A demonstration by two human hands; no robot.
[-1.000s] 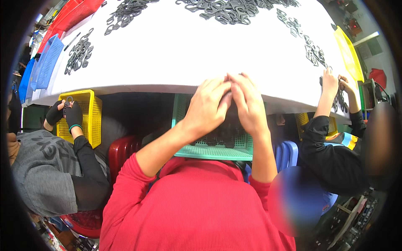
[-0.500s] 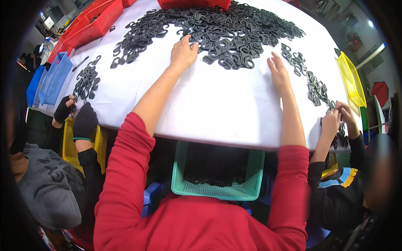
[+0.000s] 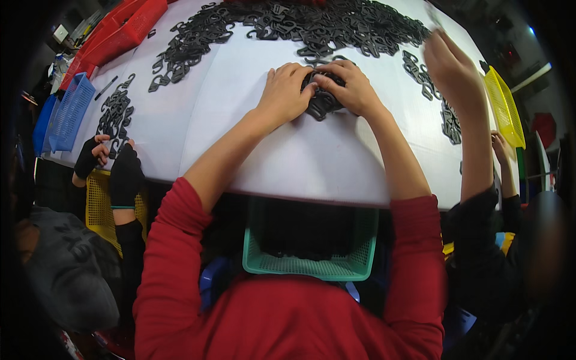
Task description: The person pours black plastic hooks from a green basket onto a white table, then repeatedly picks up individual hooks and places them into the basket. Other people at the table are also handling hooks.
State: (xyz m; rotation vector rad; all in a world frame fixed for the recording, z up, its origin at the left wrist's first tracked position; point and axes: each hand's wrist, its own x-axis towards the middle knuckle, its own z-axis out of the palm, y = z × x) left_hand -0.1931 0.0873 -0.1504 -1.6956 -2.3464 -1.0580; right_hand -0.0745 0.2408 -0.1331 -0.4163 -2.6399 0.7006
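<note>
Left hand [image 3: 284, 91]: cupped round one side of the clump, with fingers curled and thumb toward the middle.
Right hand [image 3: 351, 87]: cupped round the opposite side, with thumb over the top.
Grasp: in contact on both sides; cannot tell whether firmly closed or just resting.
Clump of black hooks [image 3: 324, 108]: on the white counter [image 3: 294, 162], between both hands, partly hidden under fingers and thumbs.
Big pile [image 3: 354, 33]: just beyond the fingertips, overlapping and probably prone to snagging.
Green basket [image 3: 306, 268]: below the counter's near edge, in front of the red top [image 3: 285, 318]; too dark inside to make out contents.
Side pressure: best kept even from both palms, low to the cloth, to avoid squirting hooks out.
Thumbs: better laid flat across the top, to cap loose pieces.
Snags: worth a light shake against neighbouring hooks before any lift.
Clump size: better limited to a comfortable two-hand span.
Co-worker's raised hand [image 3: 451, 69]: at right, blurred, well apart.
</note>
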